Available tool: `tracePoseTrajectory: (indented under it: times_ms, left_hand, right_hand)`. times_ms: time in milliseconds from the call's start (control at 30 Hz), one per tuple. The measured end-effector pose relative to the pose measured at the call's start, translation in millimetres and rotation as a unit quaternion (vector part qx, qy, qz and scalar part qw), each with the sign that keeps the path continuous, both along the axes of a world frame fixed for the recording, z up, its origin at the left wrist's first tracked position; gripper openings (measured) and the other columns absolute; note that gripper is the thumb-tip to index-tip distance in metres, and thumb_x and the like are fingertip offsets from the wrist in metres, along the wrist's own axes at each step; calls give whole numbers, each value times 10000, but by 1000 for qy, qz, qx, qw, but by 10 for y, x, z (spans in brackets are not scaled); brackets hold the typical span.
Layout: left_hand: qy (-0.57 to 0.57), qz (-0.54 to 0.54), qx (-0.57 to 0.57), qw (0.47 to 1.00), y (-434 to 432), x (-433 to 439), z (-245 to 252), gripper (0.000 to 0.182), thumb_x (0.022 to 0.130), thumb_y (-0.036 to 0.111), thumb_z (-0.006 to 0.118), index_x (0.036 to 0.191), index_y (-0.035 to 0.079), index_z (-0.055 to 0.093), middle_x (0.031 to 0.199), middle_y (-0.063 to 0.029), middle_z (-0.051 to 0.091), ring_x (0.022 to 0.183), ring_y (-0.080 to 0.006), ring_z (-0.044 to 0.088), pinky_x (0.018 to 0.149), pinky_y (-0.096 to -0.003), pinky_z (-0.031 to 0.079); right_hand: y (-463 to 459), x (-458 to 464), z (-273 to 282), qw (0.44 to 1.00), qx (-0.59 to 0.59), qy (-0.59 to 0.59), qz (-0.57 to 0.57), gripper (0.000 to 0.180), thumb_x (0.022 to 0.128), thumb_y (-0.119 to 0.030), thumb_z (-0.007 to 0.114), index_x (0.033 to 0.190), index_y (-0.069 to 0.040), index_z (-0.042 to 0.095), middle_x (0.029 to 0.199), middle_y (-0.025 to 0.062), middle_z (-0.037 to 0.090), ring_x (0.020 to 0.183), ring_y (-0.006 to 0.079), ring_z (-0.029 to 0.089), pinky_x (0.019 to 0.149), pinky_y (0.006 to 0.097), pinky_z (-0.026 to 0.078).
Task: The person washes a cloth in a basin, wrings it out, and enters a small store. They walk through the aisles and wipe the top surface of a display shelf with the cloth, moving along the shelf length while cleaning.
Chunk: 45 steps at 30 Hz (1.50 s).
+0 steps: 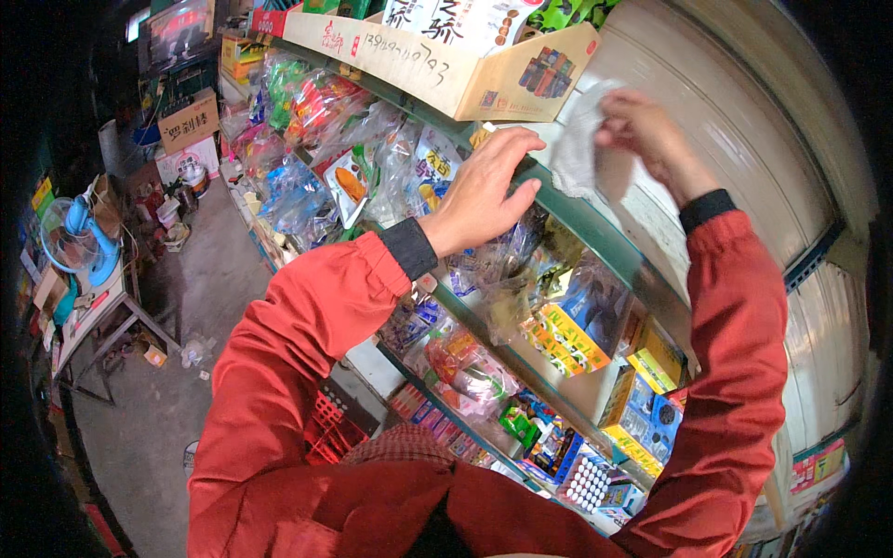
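My right hand [640, 132], slightly blurred, grips a whitish cloth [580, 143] over a pale shelf surface [656, 223]. Part of the cloth hangs over the green-edged glass shelf front [582, 227]. My left hand [483, 192] is at the same shelf edge, palm down, with its thumb apart from the fingers and nothing held. Whether its fingertips press on the glass I cannot tell. Just above the hands stands an open cardboard display box [408, 59] bearing handwriting, with white printed snack packets [460, 24] inside.
Plastic-wrapped snack bags [321, 104] crowd the shelves below. Yellow cartons [565, 342] and a blue-and-yellow box [645, 418] sit lower right. A red plastic crate [335, 425] is beneath. Left, a blue fan [84, 230] stands on a small table [98, 303]; cardboard boxes [188, 122] are stacked beyond.
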State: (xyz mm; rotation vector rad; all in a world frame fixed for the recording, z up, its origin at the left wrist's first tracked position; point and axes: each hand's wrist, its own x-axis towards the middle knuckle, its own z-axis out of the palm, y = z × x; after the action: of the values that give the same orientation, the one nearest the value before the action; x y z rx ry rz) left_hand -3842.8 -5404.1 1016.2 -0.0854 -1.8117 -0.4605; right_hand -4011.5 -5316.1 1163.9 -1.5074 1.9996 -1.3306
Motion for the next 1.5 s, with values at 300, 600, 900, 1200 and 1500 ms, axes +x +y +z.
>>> tracePoseTrajectory:
  times_ms: [300, 600, 900, 1200, 1500]
  left_hand:
    - [-17, 75, -8, 997, -39, -282, -97, 397, 756, 79, 557, 1122, 14, 418, 1122, -184, 457, 1075, -348, 439, 921, -396, 356]
    - [-35, 134, -29, 990, 24, -403, -158, 293, 794, 154, 539, 1045, 15, 482, 1091, -178, 490, 1065, -355, 451, 915, -409, 364]
    - [-13, 121, -27, 992, 1, -401, -196, 228, 803, 139, 542, 994, 20, 505, 1064, -165, 518, 1066, -341, 466, 907, -403, 375]
    - [-33, 113, -30, 993, -11, -369, -161, 245, 786, 157, 555, 964, -5, 512, 1029, -184, 508, 1044, -356, 458, 936, -412, 351]
    - [-6, 124, -34, 992, -33, -409, -178, 261, 735, 92, 608, 968, 4, 530, 1026, -175, 540, 1036, -352, 488, 908, -408, 383]
  right_hand:
    - [-460, -156, -502, 884, 207, 354, 223, 370, 863, -149, 453, 1231, -111, 453, 1137, 113, 550, 1050, 212, 515, 902, 292, 376]
    - [-217, -888, -488, 852, 315, 410, 82, 323, 744, 27, 381, 1010, -50, 547, 835, 199, 606, 818, 321, 598, 708, 384, 463]
    - [1072, -2178, -384, 701, 370, 606, -70, 184, 656, -70, 489, 779, -12, 614, 782, 228, 594, 774, 372, 582, 684, 401, 461]
    - [-416, -1627, -284, 850, 179, 495, -23, 270, 731, -45, 442, 955, -51, 592, 901, 212, 606, 838, 327, 600, 729, 379, 462]
    - [-418, -1768, -391, 783, 441, 438, 9, 432, 626, 53, 540, 1050, -10, 479, 641, 207, 600, 531, 297, 616, 486, 383, 503]
